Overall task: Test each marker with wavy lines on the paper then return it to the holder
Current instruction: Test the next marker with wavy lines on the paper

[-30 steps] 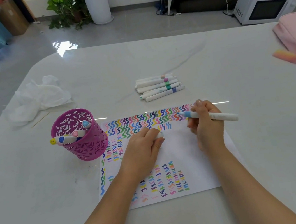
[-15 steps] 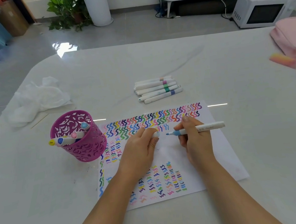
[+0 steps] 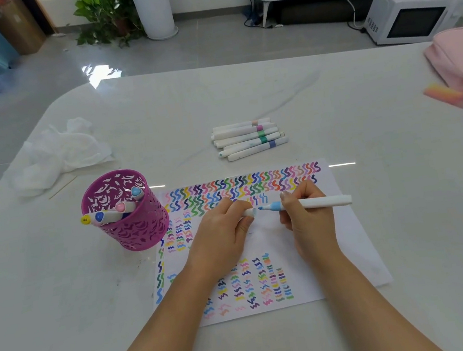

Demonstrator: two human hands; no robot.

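Observation:
A white sheet of paper (image 3: pixel 347 236) covered in coloured wavy lines lies in front of me on the table. My right hand (image 3: pixel 308 221) grips a white marker with a light blue tip (image 3: pixel 322 202), held level above the paper with the tip pointing left. My left hand (image 3: pixel 217 236) holds the marker's white cap (image 3: pixel 249 212) between its fingers, the cap's mouth almost touching the tip. A magenta cut-out holder (image 3: pixel 130 218) stands left of the paper with several markers in it. A row of white markers (image 3: pixel 249 140) lies beyond the paper.
Crumpled white tissue (image 3: pixel 56 154) and a thin wooden stick (image 3: pixel 62 187) lie at the left of the white table (image 3: pixel 66 315). A pink pouch (image 3: pixel 462 59) and a pink-orange eraser (image 3: pixel 446 95) sit at the far right edge. A microwave (image 3: pixel 412 13) stands on the floor beyond.
My right hand brought the marker from the paper's top right toward the middle and levelled it. The tip now meets the cap held in my left hand.

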